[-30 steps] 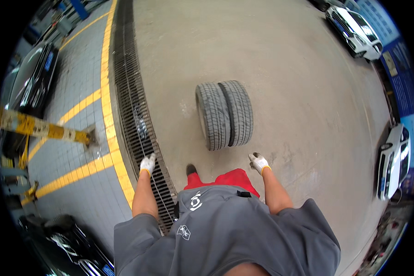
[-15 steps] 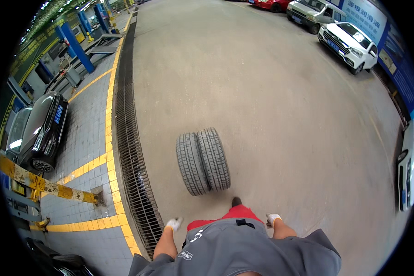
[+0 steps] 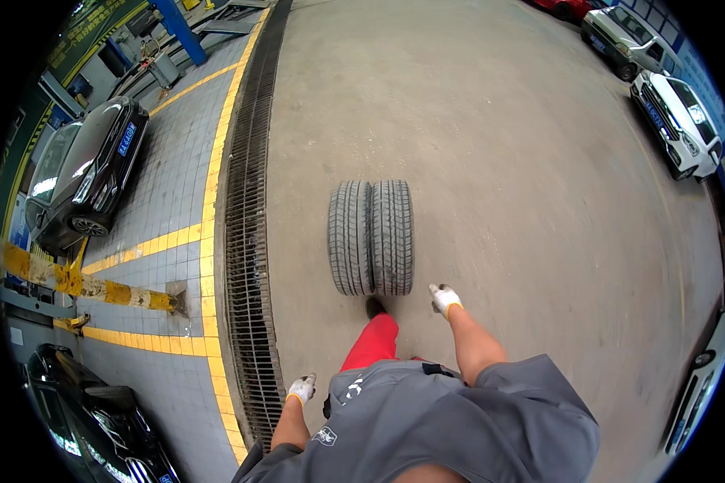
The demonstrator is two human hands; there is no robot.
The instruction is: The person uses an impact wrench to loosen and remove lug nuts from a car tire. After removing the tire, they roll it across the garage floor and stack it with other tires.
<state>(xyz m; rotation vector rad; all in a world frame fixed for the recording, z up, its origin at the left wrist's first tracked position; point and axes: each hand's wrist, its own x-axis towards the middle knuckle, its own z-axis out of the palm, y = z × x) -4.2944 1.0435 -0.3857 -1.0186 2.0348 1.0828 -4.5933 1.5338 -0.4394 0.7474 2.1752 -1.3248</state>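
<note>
**On the concrete floor: tire pair upright, gloved hands apart from it**

Right hand (image 3: 444, 299), white glove, is out ahead of the body, forearm slanting forward and inward; it sits near the right tire (image 3: 392, 238), off its near right corner, with a gap showing. Left hand (image 3: 303, 388), same glove, is lower and farther back, beside the shirt (image 3: 451, 410), forearm angled forward. Fingers of both too small to read; cannot tell whether open or closed.

Left tire (image 3: 350, 238) and right tire stand side by side on the floor (image 3: 524, 201), nearer its left edge, along the drain grate (image 3: 250, 266), than its right. Treads face up; each tread band's long axis runs away from the person, roughly parallel to the grate. Shared axle line runs left to right. Cannot tell if sidewalls touch. Dark shoe (image 3: 375, 307) just behind the pair.
</note>
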